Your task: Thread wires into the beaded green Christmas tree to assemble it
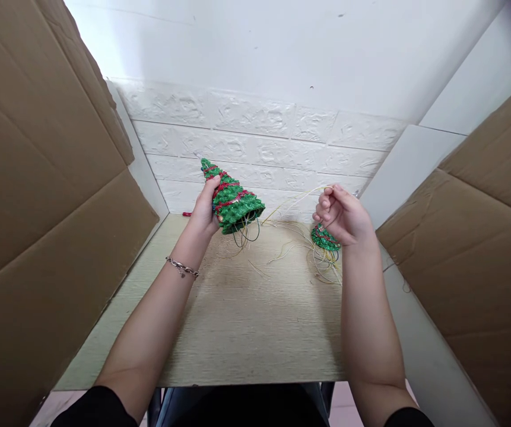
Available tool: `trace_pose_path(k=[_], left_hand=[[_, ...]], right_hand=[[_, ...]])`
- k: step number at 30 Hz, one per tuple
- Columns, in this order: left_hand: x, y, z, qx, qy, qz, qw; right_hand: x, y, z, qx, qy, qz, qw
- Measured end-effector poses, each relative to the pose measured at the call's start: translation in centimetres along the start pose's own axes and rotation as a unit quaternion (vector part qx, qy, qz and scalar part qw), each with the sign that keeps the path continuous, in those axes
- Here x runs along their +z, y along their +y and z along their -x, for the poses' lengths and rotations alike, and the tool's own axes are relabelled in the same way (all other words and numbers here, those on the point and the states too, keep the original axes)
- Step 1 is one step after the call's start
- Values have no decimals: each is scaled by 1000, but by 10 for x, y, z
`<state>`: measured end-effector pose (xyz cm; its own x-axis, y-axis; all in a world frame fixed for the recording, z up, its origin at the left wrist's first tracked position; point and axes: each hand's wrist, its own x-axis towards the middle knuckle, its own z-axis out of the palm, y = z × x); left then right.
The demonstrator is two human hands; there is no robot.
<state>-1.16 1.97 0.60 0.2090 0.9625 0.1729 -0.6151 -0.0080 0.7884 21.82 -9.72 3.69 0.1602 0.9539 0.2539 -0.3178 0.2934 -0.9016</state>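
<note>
My left hand [207, 209] is wrapped round a green Christmas tree ornament [234, 198] with red garlands. The ornament is tilted, its tip up to the left and its hollow base facing down to the right. Thin dark and pale wires hang from the base. My right hand [337, 212] pinches the end of a thin yellow wire [297, 198] between thumb and forefinger, and the wire runs left towards the ornament's base. Partly hidden behind my right hand, a second green tree ornament [325, 238] lies on the table with wires coming from it.
Loose pale wires [282, 256] lie on the wooden table [255, 320]. Cardboard sheets [59, 178] [482, 237] stand on both sides, and a white brick-pattern wall [255, 127] is behind. A small red object [187, 214] lies at the back left.
</note>
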Motion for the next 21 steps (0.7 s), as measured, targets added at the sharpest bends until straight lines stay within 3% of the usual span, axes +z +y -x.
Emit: trace_pose_path(k=[4,8,13,17,21], left_hand=[[-1,-1,-1,11,1,-20,1000],[-3,-1,-2,8,-8,-18,1000],[-1,0,-1,-3,-8,-6,1000],[3,2,5,-52,-44,3,998],[8,1,16,-137,-140,-15,980]], right_hand=[[-3,-6,-1,-22,48,-43,998],[-13,-4,-8,-92,119,-59,987],[-19,8,-15,-166,199,-9,966],[-6,19,-17,-122,191,38,973],[16,32,-18,-40,148,52,987]])
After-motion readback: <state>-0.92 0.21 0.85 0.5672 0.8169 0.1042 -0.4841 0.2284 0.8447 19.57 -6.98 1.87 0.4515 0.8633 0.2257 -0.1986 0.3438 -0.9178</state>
